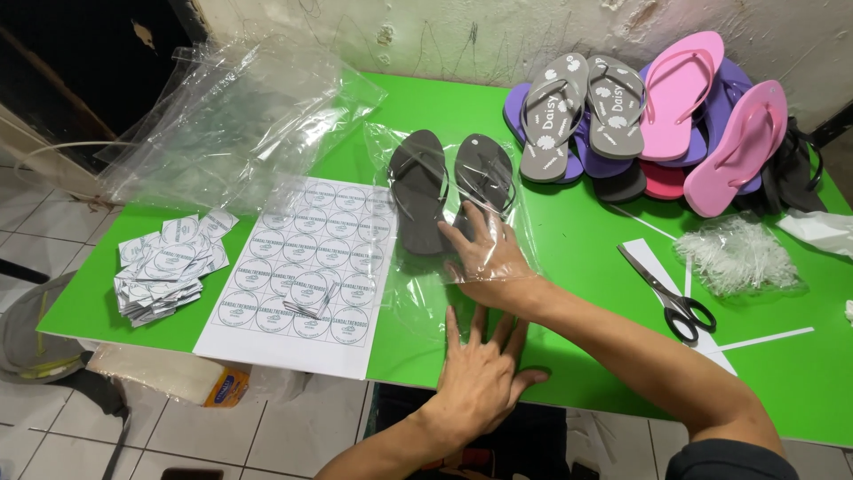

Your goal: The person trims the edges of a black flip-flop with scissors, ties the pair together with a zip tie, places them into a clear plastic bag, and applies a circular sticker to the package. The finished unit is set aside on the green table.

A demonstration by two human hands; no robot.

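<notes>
A pair of dark grey flip-flops (444, 182) lies side by side inside a clear plastic bag (410, 298) on the green table (586, 231). My right hand (489, 258) is pushed into the bag, its fingers spread and touching the heel ends of the flip-flops, with plastic film over it. At the table's front edge my left hand (480, 378) lies flat with fingers apart, pressing on the bag's open end.
A printed sheet of round stickers (298, 276) lies to the left, with a pile of cut labels (169, 262) and loose clear bags (231, 124) beyond. Grey, pink and purple flip-flops (657, 116) are stacked at back right. Scissors (666, 293) and a clump of clear plastic ties (737, 253) are at right.
</notes>
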